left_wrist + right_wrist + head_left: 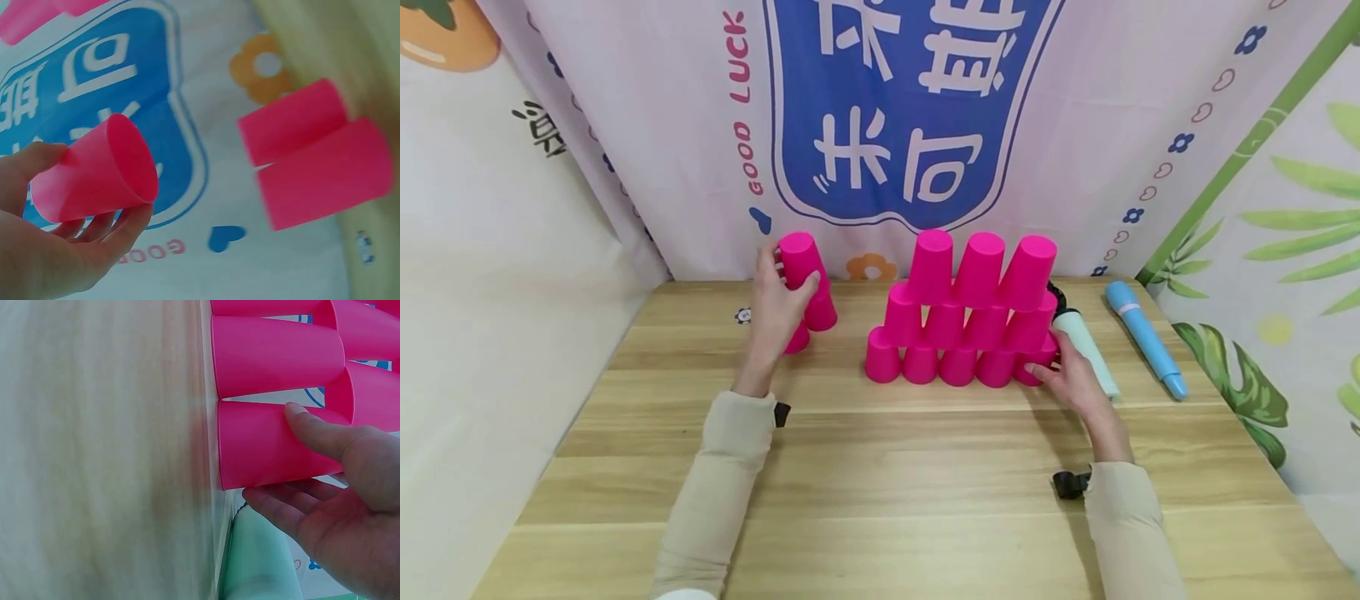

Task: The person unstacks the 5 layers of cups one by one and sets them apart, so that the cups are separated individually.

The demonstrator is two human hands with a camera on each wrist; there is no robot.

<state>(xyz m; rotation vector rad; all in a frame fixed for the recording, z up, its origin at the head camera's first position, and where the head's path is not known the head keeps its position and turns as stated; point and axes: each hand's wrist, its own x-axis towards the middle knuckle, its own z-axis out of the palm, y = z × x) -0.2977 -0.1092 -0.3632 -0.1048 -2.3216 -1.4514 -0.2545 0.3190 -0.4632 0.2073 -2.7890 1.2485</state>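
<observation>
My left hand (775, 315) grips an upside-down pink cup (797, 254), raised off the table. In the left wrist view, this held cup (81, 178) is apart from two other pink cups (325, 172), which stand side by side on the table. To the right, pink cups (958, 325) form a stepped wall of three rows, with three cups on top and several in each lower row. My right hand (1078, 383) holds the rightmost bottom cup (269, 447), thumb on its near side and fingers along its outer side.
Right of the wall lie a pale green cylinder (1086, 350) and a blue pen-like stick (1146, 337). A black object (1057, 296), partly hidden, sits behind the wall's right end. A printed cloth (670, 125) hangs along the table's back edge.
</observation>
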